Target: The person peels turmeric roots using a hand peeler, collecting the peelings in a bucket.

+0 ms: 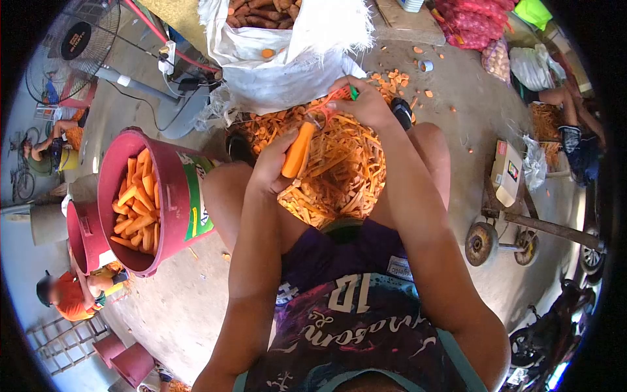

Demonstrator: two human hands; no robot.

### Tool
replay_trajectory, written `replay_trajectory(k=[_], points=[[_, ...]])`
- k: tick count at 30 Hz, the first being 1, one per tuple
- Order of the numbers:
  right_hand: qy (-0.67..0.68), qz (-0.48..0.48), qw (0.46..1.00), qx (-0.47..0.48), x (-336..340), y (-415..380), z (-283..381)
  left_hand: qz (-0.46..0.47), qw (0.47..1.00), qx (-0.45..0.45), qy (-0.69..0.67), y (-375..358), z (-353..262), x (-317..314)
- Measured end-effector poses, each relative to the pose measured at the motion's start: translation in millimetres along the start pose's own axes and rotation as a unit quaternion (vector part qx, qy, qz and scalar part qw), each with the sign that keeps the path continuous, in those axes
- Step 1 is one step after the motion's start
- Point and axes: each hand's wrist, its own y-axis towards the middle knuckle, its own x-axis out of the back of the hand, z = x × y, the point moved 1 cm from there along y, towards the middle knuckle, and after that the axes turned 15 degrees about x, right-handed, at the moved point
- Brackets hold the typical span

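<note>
My left hand (pixel 270 162) is closed round an orange carrot (pixel 300 151), its surface smooth and bright, tilted up and away from me. My right hand (pixel 367 106) grips a red-handled peeler (pixel 335 99) with a bit of green at its end. The peeler's head is right at the carrot's far end. Below both hands, between my knees, lies a large heap of orange peelings (pixel 346 173). A maroon bucket (pixel 161 196) to my left holds many peeled carrots (pixel 138 202).
Ahead stands a white sack (pixel 287 81) of unpeeled, reddish-brown roots (pixel 264 13). A fan (pixel 78 40) is at far left, a wheeled cart (pixel 509 228) at right. Red net bags (pixel 470 23) lie at the back right. A person in an orange shirt (pixel 72 297) sits at left.
</note>
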Motion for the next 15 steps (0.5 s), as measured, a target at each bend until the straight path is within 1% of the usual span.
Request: replay_trajectory(k=[2,3,5,6,8,9,11,12,15], points=[[0.007,-0.008,0.996,-0.089,1,2,-14,-0.087,0.996,-0.003,0.018,0,1,3],[0.009,-0.006,0.996,-0.089,-3,2,-12,-0.090,0.996,-0.004,0.017,-2,-1,0],[0.028,0.018,0.999,-0.012,-14,-2,-7,-0.143,0.989,-0.038,-0.016,-3,-3,-6],[0.029,0.022,0.999,-0.011,-22,-9,4,-0.145,0.988,-0.040,-0.019,0,-3,-7],[-0.019,0.086,0.986,0.143,-40,-23,39,-0.097,0.991,-0.071,-0.063,8,-1,-9],[-0.019,0.085,0.986,0.141,-42,-22,42,-0.097,0.993,-0.050,-0.053,7,-2,-14],[-0.070,0.077,0.984,0.143,-41,-25,45,-0.081,0.994,-0.046,-0.058,4,-2,-22],[-0.071,0.073,0.985,0.139,-38,-24,40,-0.067,0.995,-0.045,-0.063,3,-2,-25],[0.031,0.061,0.993,0.094,-24,-10,19,-0.046,0.998,-0.019,-0.037,6,-1,-6]])
